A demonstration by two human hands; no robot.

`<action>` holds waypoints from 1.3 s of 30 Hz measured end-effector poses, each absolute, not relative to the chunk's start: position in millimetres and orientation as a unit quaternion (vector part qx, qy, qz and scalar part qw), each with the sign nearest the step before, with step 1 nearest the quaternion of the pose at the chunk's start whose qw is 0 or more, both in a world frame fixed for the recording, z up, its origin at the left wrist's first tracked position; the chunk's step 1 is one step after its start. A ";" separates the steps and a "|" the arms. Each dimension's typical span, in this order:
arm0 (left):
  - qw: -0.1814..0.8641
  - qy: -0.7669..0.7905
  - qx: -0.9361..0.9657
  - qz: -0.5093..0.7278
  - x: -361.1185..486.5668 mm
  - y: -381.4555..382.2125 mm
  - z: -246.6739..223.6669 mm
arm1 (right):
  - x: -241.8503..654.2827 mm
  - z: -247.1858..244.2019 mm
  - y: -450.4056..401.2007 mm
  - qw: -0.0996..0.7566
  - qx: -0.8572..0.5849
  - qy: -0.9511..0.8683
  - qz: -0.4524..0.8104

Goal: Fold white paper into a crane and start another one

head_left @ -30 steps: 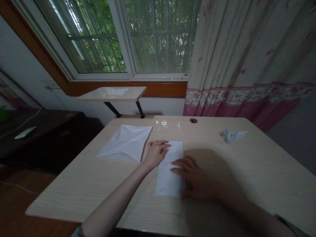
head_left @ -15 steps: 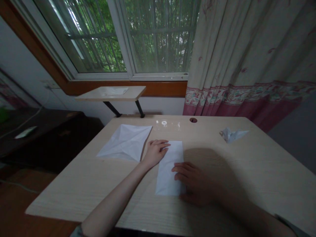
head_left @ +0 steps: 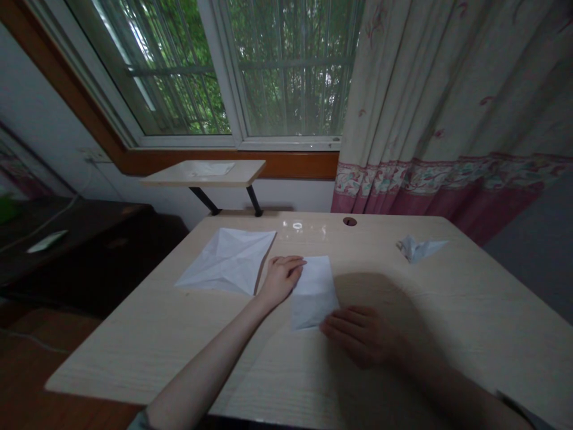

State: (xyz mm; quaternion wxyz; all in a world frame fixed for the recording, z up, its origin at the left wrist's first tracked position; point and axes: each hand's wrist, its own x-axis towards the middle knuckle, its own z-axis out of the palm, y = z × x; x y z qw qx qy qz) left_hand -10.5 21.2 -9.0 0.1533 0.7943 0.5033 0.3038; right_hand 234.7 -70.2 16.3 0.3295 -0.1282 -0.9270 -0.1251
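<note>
A folded white paper strip point(head_left: 315, 292) lies on the table in front of me, its near end raised or bent back. My left hand point(head_left: 283, 276) rests at its upper left edge, fingers close together over the paper. At the lower right corner is my right hand point(head_left: 349, 331), its fingertips closed on the near end; the thumb is hidden. To the left lies a creased white paper sheet point(head_left: 230, 261). A folded paper figure point(head_left: 419, 248) sits at the right of the table.
The wooden table point(head_left: 179, 358) has a round hole point(head_left: 350, 221) near its far edge. A small raised shelf point(head_left: 246, 171) with a paper on it stands at the back left. A dark cabinet point(head_left: 80, 263) is beyond the left side. Behind are a window and a curtain point(head_left: 389, 107).
My right hand has moved slightly down and right to the paper's near corner. The strip looks shorter, its near end now farther from me. My left hand has barely moved.
</note>
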 end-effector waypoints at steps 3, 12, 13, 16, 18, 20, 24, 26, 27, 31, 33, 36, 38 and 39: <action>0.147 0.494 0.789 0.334 -10.6 21.5 -8.6 | 238.3 15.7 -67.0 0.350 -0.151 -0.913 -0.142; 0.110 0.413 0.843 0.326 -15.5 14.0 -1.2 | 261.3 -20.1 -39.1 0.513 -0.370 -0.768 -0.104; 0.105 0.404 0.854 0.311 -14.9 13.1 -0.6 | 262.4 -24.8 -34.3 0.543 -0.404 -0.731 -0.085; 0.074 0.415 0.852 0.310 -11.9 11.9 -1.0 | 264.5 -33.2 -21.3 0.604 -0.459 -0.652 -0.002; 0.039 0.438 0.832 0.339 -11.3 12.8 -2.8 | 265.6 -34.7 -14.4 0.640 -0.466 -0.608 0.056; 0.016 0.450 0.813 0.369 -13.2 14.5 -4.6 | 266.8 -34.7 -9.4 0.663 -0.462 -0.577 0.116; 0.004 0.440 0.790 0.426 -18.3 16.4 -5.4 | 269.4 -35.1 -5.3 0.671 -0.448 -0.550 0.215; 0.011 0.421 0.779 0.464 -18.2 14.9 -4.3 | 271.0 -36.4 -5.3 0.655 -0.441 -0.565 0.239; 0.012 0.410 0.773 0.484 -17.3 13.6 -3.7 | 271.8 -37.0 -5.6 0.646 -0.440 -0.575 0.241; -0.014 0.363 0.762 0.536 -11.9 6.3 -0.5 | 274.1 -36.1 -5.9 0.625 -0.449 -0.606 0.203; -0.027 0.346 0.761 0.548 -9.8 3.0 1.3 | 274.0 -33.4 -6.0 0.618 -0.456 -0.612 0.185; -0.042 0.350 0.765 0.539 -8.0 -0.5 4.2 | 272.8 -29.5 -6.6 0.604 -0.461 -0.626 0.177; -0.048 0.355 0.774 0.522 -7.7 -2.1 6.0 | 272.2 -28.8 -7.3 0.590 -0.461 -0.637 0.181; -0.051 0.355 0.780 0.512 -7.7 -2.8 6.8 | 272.0 -29.3 -7.5 0.585 -0.463 -0.641 0.181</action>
